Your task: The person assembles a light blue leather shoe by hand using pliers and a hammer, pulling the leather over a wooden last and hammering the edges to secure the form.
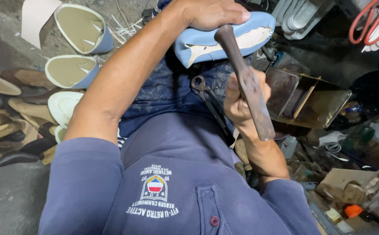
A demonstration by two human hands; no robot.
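Note:
My left hand [213, 13] presses down on a light blue shoe upper [202, 43] stretched over a form on my lap, its pale lining edge showing. My right hand [241, 102] grips a dark, worn metal tool [247, 82], whose rounded end touches the shoe's edge. Black pincers [207, 98] lie on my blue trousers between my two arms.
Several light blue shoes [82, 28] with beige insoles lie on the floor at left, beside dark wooden lasts [6, 130]. An open metal tin [304, 100] sits at right among clutter. Orange-handled scissors [370, 21] hang at the top right.

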